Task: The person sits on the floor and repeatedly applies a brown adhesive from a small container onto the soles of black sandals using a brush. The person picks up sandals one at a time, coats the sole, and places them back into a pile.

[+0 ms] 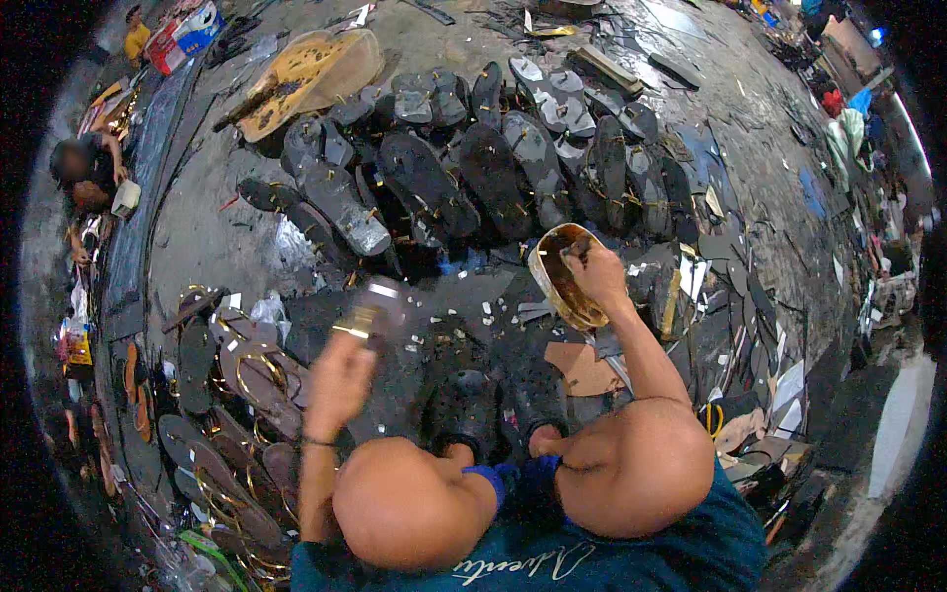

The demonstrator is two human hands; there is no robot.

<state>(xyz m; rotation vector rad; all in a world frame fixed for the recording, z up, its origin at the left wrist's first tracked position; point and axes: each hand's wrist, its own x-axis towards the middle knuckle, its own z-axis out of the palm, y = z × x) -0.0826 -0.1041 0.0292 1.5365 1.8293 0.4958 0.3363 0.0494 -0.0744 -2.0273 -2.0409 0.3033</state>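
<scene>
My left hand (342, 380) is closed on a sandal (380, 304) with a gold strap, both smeared by motion. The sandal is held up over the littered floor, left of my feet. My right hand (600, 274) reaches into an oval tub (553, 295) with a pale rim and brown, sticky-looking stuff on its inside. Its fingers are pinched together, and whatever they hold is hidden. Beyond both hands lie rows of dark soles (425, 183) with small gold strap ends sticking out. Several finished-looking sandals (258, 365) with gold straps are heaped beside my left forearm.
A yellowish stained sheet (308, 84) lies at the far left. Offcuts and scraps (735, 271) cover the floor on the right. A tan piece of sheet (584, 368) sits by my right foot. Another person (91, 168) works at the left edge, beyond a long dark board (141, 232).
</scene>
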